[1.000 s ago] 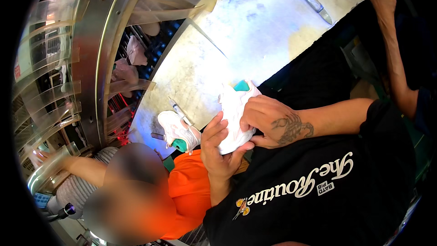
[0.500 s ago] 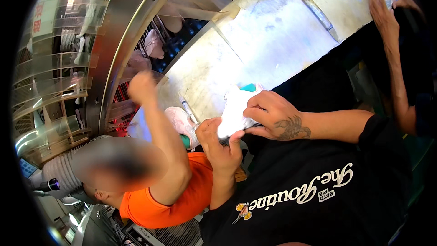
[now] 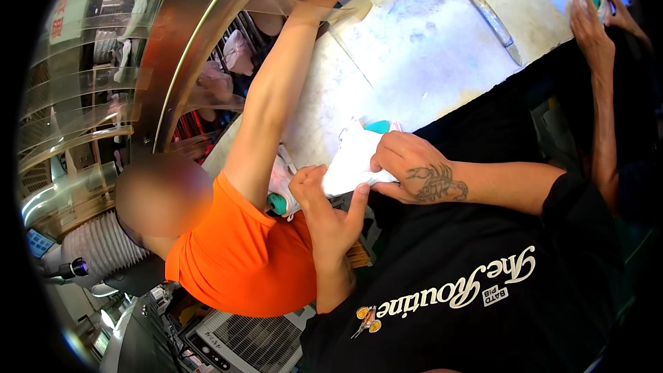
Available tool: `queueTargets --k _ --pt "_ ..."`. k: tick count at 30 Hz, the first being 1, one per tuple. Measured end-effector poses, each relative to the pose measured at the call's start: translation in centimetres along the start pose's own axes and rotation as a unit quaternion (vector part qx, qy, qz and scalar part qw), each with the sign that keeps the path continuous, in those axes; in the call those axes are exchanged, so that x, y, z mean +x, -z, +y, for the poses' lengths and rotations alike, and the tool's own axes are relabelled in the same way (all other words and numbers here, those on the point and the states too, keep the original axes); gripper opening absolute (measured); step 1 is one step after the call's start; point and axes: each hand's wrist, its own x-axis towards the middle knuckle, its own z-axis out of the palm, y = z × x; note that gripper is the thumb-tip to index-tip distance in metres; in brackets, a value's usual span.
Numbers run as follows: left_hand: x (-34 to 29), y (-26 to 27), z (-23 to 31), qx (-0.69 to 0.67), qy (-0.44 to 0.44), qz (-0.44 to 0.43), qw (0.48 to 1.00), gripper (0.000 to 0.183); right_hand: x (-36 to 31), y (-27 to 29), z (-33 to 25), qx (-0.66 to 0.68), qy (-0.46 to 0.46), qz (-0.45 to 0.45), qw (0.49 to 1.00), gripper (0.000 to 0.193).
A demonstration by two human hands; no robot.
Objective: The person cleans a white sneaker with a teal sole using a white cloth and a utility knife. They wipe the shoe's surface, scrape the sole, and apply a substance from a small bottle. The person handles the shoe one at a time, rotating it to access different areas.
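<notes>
I hold a white shoe [image 3: 352,160] with teal showing in its opening [image 3: 378,126], just over the near edge of the pale worktable. Its surface is so brightly lit that details wash out. My left hand [image 3: 323,208] grips its lower left end, thumb and index finger on opposite sides. With bent fingers, my right hand [image 3: 409,167] grasps its right side; the fingertips are partly hidden. Left of my left hand lies a pink-and-white shoe [image 3: 282,183] with teal in it, half covered by a co-worker's arm.
A co-worker in an orange shirt [image 3: 238,249] reaches across on my left, hand among clear plastic strips [image 3: 304,0] by a metal frame [image 3: 148,90]. A slim silvery tool [image 3: 494,26] with a red end lies on the worktable [image 3: 414,62]. Another person's hands [image 3: 594,31] hold a shoe far right.
The co-worker's arm has stretched out toward the plastic strips, and their body has shifted. My hands keep their hold on the white shoe, which has moved and tilted slightly.
</notes>
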Motion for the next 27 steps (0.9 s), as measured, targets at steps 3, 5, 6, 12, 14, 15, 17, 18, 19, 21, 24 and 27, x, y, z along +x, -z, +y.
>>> queueTargets --k 3,5,6,12,14,15,17,18,19,21,24,27 --pt "0.1 0.3 -0.6 -0.038 0.027 -0.005 0.999 0.061 0.0 -0.1 0.6 0.01 0.007 0.003 1.0 0.034" --pt "-0.1 0.4 -0.7 -0.055 0.043 -0.002 0.998 0.058 0.0 -0.3 0.7 0.014 0.009 0.003 1.0 0.035" --pt "-0.1 0.2 -0.6 -0.057 0.045 0.001 0.997 0.057 -0.1 -0.4 0.8 0.014 0.008 0.004 1.0 0.037" --pt "-0.1 -0.1 -0.1 -0.034 0.056 0.009 0.998 0.054 0.2 -0.4 0.7 0.017 -0.016 -0.002 1.0 0.038" --pt "-0.6 -0.5 0.0 -0.032 0.064 0.019 0.997 0.054 0.2 -0.5 0.7 0.012 -0.015 -0.003 1.0 0.037" --pt "-0.9 -1.0 0.0 -0.03 0.067 0.029 0.997 0.054 0.3 -0.4 0.8 0.007 -0.01 -0.005 1.0 0.035" --pt "-1.5 -1.6 0.0 -0.021 0.065 0.036 0.997 0.056 0.2 -0.6 0.9 -0.004 -0.003 -0.012 1.0 0.033" --pt "-1.8 -1.8 0.1 -0.015 0.061 0.033 0.997 0.058 -0.1 -0.7 0.9 -0.012 -0.001 -0.018 1.0 0.033" --pt "-1.9 -2.0 0.1 -0.012 0.055 0.032 0.998 0.059 -0.3 -0.7 1.0 -0.022 0.001 -0.024 0.999 0.033" --pt "-1.9 -1.7 -0.4 -0.005 0.047 0.022 0.999 0.058 -0.2 -0.8 1.0 -0.022 0.016 -0.015 1.0 0.033" --pt "-2.2 -1.8 -0.8 -0.008 0.041 0.037 0.998 0.056 -0.3 -0.9 0.9 -0.029 0.026 -0.015 0.999 0.034" --pt "-2.4 -2.6 -1.1 0.0 0.023 0.059 0.998 0.059 -0.6 -1.1 1.0 -0.041 0.036 -0.006 0.999 0.033"
